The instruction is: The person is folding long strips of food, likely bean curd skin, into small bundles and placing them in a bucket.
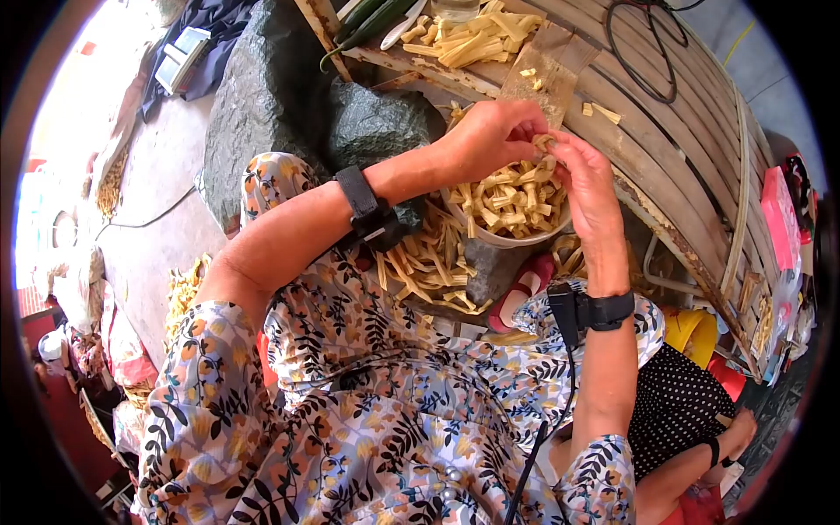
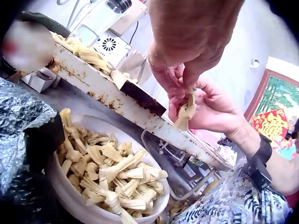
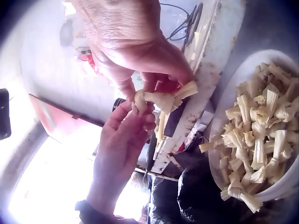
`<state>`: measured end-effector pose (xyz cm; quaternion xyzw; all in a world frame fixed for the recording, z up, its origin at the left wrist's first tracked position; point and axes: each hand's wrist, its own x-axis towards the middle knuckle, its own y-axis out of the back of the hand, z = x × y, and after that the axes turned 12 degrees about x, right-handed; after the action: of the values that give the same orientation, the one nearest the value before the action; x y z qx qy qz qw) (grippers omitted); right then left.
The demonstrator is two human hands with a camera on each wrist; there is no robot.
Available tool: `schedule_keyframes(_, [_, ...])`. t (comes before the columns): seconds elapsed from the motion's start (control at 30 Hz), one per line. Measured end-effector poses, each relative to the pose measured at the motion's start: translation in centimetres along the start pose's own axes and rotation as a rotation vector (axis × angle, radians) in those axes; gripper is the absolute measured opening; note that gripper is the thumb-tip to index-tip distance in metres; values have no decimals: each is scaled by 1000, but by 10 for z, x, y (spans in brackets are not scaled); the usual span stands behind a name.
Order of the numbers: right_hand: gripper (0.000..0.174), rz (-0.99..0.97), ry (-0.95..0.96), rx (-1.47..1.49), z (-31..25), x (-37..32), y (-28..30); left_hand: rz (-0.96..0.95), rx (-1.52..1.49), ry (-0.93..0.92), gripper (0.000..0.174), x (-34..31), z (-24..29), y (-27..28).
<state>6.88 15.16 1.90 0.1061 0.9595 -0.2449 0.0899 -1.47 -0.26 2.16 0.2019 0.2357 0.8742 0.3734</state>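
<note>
Both hands meet over the front edge of a slatted table, working on one knotted pale-yellow strip [image 3: 163,100]. My left hand [image 1: 492,136] pinches one end of it between thumb and fingers. From the other side, my right hand [image 1: 588,182] pinches the strip near its knot, its fingertips close against the left ones. The left wrist view shows a short flared tail of the strip hanging below the fingers. Right below the hands stands a white tub [image 2: 161,205], heaped with similar knotted strips [image 1: 516,199].
Loose untied strips [image 1: 429,262] lie beside the tub near the knees. More strips [image 1: 477,39] are piled on the slatted table [image 1: 674,175], with a black cable [image 1: 661,66] and cucumbers [image 1: 372,22]. Dark plastic bags [image 1: 262,114] stand at left. Another person's arm [image 1: 682,464] shows at lower right.
</note>
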Motion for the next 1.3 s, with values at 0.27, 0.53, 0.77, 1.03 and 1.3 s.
schedule_keyframes(0.27, [24,-22,-24,20,-1,-6,-6,20,-126,-46,27,-7,-2,2])
schedule_keyframes(0.53, [23,-70,-43,199,9,-5,-3,140,274,-279,28,-5,6,-2])
schedule_keyframes(0.77, [32,-7,-42,-133,12,-10,-15,57,536,-404,22,-8,-4,-1])
schedule_keyframes(1.03, [41,-88,-180,-468,19,-10,-3,29,670,-643,15,-16,-16,-12])
schedule_keyframes(1.3, [35,27,141,-398,0,-16,-16,-190,-546,277,28,-23,17,-2])
